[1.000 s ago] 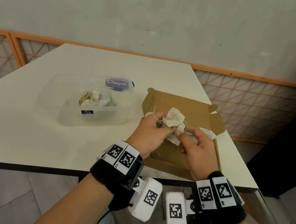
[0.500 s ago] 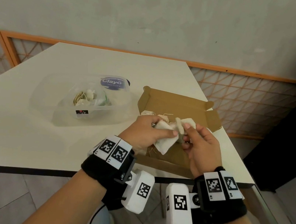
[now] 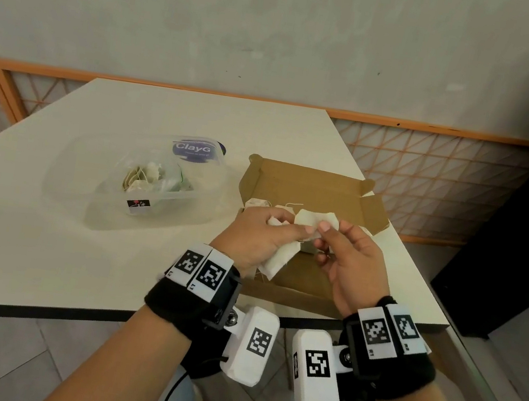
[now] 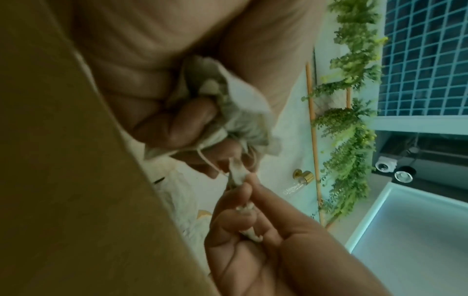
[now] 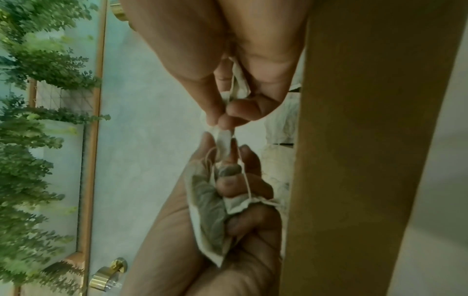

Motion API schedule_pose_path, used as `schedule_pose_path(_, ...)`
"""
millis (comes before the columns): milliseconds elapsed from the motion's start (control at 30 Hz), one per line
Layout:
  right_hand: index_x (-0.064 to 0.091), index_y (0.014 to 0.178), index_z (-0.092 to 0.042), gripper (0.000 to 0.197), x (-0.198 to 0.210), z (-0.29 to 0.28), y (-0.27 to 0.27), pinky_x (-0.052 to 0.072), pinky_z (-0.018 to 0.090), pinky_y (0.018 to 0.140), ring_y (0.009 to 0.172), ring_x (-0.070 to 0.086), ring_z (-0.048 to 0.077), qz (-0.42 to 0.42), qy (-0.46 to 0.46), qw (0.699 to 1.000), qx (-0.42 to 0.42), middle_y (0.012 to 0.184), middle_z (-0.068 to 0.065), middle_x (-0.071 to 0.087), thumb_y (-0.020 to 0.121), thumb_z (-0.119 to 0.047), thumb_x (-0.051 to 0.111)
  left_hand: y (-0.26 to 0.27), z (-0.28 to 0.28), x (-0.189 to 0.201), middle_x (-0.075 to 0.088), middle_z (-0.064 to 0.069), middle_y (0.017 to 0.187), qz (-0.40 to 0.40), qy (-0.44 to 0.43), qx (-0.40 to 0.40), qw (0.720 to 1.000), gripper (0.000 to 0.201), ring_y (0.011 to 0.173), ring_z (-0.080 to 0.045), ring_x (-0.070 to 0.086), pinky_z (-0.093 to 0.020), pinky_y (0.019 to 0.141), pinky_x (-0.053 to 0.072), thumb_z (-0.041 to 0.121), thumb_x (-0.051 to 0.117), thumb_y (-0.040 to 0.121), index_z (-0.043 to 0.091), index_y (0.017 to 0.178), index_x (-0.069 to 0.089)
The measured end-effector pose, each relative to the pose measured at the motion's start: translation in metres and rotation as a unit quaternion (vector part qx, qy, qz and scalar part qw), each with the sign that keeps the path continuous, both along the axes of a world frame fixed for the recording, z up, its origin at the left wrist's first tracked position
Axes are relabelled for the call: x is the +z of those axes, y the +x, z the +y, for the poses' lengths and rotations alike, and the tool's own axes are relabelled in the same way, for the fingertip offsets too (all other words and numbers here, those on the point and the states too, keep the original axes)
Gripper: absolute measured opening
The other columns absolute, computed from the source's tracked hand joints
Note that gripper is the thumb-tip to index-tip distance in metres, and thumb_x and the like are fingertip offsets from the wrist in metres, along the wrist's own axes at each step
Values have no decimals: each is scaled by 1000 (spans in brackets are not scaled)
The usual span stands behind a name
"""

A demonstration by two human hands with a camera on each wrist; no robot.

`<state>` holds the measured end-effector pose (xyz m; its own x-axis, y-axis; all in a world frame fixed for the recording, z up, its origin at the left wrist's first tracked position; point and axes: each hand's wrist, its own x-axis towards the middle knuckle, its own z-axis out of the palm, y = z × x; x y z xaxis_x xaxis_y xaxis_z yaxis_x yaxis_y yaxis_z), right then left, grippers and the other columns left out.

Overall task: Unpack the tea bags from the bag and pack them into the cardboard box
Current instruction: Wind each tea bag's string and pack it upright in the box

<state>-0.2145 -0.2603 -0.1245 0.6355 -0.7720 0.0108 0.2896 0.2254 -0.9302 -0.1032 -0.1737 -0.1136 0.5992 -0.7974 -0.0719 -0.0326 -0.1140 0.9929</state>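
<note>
Over the open cardboard box [image 3: 310,186] my left hand [image 3: 286,228] grips a bunch of white tea bags [image 3: 281,260], with strings hanging from it. My right hand [image 3: 322,230] pinches one tea bag [image 3: 317,217] at the bunch's top, between thumb and fingertip. The left wrist view shows the bunch [image 4: 228,104] in my curled left fingers and the pinched bag [image 4: 238,174] below. In the right wrist view the pinched bag [image 5: 225,138] stretches between both hands. Another tea bag [image 3: 257,202] lies inside the box. The clear plastic bag [image 3: 155,179] left of the box holds more tea bags.
The box and plastic bag sit on a white table [image 3: 43,234], the box close to its right and front edges. An orange lattice railing [image 3: 433,178] runs behind. The box's brown wall [image 4: 63,160] fills one side of each wrist view.
Both hands have come down from above the box toward it. The right hand has drawn one tea bag out of the bunch to the right.
</note>
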Motion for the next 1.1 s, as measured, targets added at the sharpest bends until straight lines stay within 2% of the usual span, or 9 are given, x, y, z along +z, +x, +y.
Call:
schedule_pose_path(133, 64, 89, -11, 20, 2, 0, 2, 40, 22, 55, 61, 57, 9, 38, 12, 999, -3, 77, 1, 65, 94, -26, 52, 2, 6, 8, 64, 5, 63, -39, -34, -22, 998, 22, 62, -12, 59, -25, 62, 46, 20, 71, 82, 26, 62, 66)
schedule_pose_path(267, 65, 105, -9, 55, 7, -1, 4, 41, 24, 56, 61, 58, 10, 79, 49, 995, 40, 77, 4, 65, 91, -56, 39, 2, 13, 20, 69, -1, 72, -89, -6, -111, 990, 8, 67, -12, 60, -24, 67, 47, 17, 70, 83, 14, 76, 71)
schedule_pose_path(400, 62, 112, -7, 65, 10, 1, 4, 41, 24, 59, 71, 60, 12, 85, 50, 992, 78, 86, 4, 68, 89, -61, 35, 7, 7, 16, 71, -10, 80, -160, 21, -75, 984, 7, 69, -19, 62, -31, 72, 50, 19, 71, 83, 12, 84, 73)
schedule_pose_path(533, 63, 109, 0, 72, 9, -1, 4, 41, 27, 59, 68, 55, 18, 80, 62, 992, 72, 85, 13, 64, 93, -59, 26, 8, 6, 13, 73, -13, 90, -140, -45, -68, 987, 28, 86, -31, 67, -43, 85, 52, 1, 58, 88, 20, 79, 76)
schedule_pose_path(667, 65, 104, -3, 60, 9, 0, 5, 42, 27, 60, 62, 53, 15, 100, 47, 989, 96, 64, 5, 62, 94, -53, 34, 3, 5, 15, 67, 15, 73, -145, -86, -78, 983, 33, 74, 0, 60, -17, 72, 46, -4, 53, 88, 18, 76, 74)
schedule_pose_path(800, 65, 102, -5, 34, 6, 0, 2, 43, 21, 56, 65, 58, 10, 79, 10, 991, 108, 70, 2, 63, 90, -35, 53, 1, -1, 12, 60, 4, 74, -132, -117, -27, 984, 36, 62, -4, 55, -14, 57, 46, -7, 53, 87, 18, 71, 73)
schedule_pose_path(900, 65, 93, -4, 14, 4, 0, 1, 43, 16, 52, 66, 53, 10, 57, 6, 993, 101, 75, 5, 62, 86, -14, 60, 5, -2, 7, 66, 3, 71, -97, -113, 20, 989, 38, 59, -7, 57, -16, 52, 46, 2, 58, 89, 31, 71, 74)
schedule_pose_path(1000, 65, 89, -7, 7, 2, 0, 3, 42, 14, 51, 65, 50, 9, 59, 0, 995, 74, 76, 3, 62, 84, -3, 62, 6, 0, 8, 69, 1, 89, -60, -78, 64, 993, 10, 69, -7, 63, -19, 61, 51, 24, 63, 89, 26, 85, 73)
schedule_pose_path(1100, 64, 79, -12, 12, 0, 0, 4, 42, 15, 51, 63, 51, 9, 56, -4, 997, 50, 73, 1, 63, 83, -1, 62, 6, 1, 8, 71, 0, 81, -35, -36, 49, 998, 32, 70, -11, 65, -27, 72, 52, 45, 71, 79, 14, 83, 73)
